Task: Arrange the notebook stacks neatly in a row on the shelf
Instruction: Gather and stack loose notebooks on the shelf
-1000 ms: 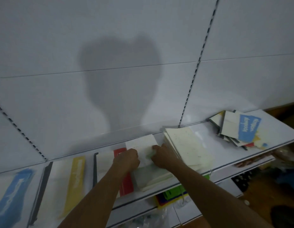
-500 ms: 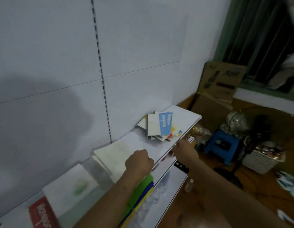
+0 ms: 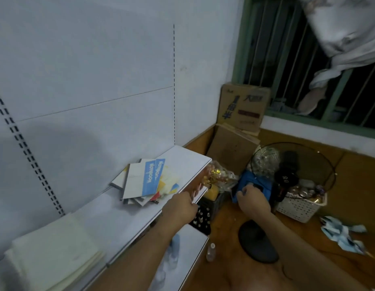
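Note:
A messy pile of notebooks [image 3: 143,181], white covers with blue labels, lies skewed near the right end of the white shelf [image 3: 182,158]. A neat cream notebook stack [image 3: 54,253] sits at the shelf's lower left. My left hand [image 3: 179,207] hovers at the shelf's front edge, just right of the messy pile, fingers curled and holding nothing. My right hand [image 3: 252,200] is out past the shelf's end, over the floor near a blue stool, fingers loosely curled and holding nothing.
Beyond the shelf's right end stand cardboard boxes [image 3: 243,108], a floor fan [image 3: 287,175], a blue stool [image 3: 254,185] and a white basket [image 3: 298,206]. A lower shelf [image 3: 182,259] juts out below. A small bottle [image 3: 210,252] stands on the wooden floor.
The view swung right from the earlier stacks. Both hands left the white notebook stack and travelled right; the left now sits by the messy pile, the right beyond the shelf's end.

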A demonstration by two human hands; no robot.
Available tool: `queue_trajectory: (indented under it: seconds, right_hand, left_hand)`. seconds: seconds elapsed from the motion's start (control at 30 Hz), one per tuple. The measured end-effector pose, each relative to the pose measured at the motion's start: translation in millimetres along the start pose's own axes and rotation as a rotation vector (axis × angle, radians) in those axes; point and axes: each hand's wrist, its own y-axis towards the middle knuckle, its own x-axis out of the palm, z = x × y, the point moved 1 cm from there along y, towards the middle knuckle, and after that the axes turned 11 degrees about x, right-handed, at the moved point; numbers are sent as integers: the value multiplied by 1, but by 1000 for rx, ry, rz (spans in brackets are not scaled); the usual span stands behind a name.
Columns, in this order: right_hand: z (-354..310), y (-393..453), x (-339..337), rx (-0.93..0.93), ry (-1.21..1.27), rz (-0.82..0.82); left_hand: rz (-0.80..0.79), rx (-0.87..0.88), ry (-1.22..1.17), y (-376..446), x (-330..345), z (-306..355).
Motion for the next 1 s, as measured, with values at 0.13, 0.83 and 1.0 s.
queue_trajectory:
  seconds: [0.13, 0.83, 1.0]
  right_hand:
    - [-8, 33, 7, -41, -45, -63]
    - [-248, 102, 166, -361, -13, -527]
    - [-265, 103, 195, -364, -3, -575]
  left_hand:
    - [28, -73, 28, 27, 6, -3]
    - [166, -743, -24, 130, -30, -204]
    - [100, -812, -40, 135, -22, -215]
